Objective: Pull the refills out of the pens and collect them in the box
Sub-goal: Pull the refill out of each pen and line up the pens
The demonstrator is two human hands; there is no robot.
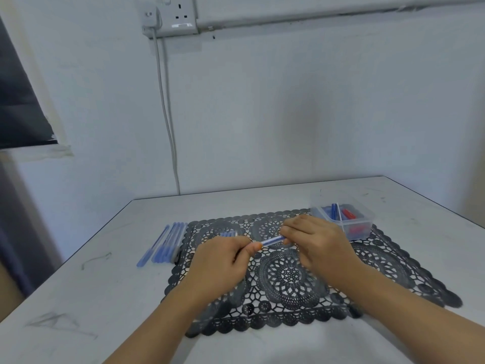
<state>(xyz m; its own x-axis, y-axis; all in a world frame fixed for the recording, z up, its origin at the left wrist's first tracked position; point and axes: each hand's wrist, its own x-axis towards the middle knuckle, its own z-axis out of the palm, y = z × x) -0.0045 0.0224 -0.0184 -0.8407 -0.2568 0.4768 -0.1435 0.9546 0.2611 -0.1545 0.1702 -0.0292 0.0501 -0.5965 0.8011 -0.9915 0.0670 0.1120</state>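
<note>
Row of slim blue plastic pens lay on the white table, just off the left edge of the black lace mat. Left hand pinched one end of a clear-blue pen above mat centre; right hand gripped the other end. Clear plastic box, at the mat's far right corner, held blue and red pieces. Judged: pen light, stiff, smooth, likely slippery; refill thin, bendable. Pinch near tip, pull straight.
</note>
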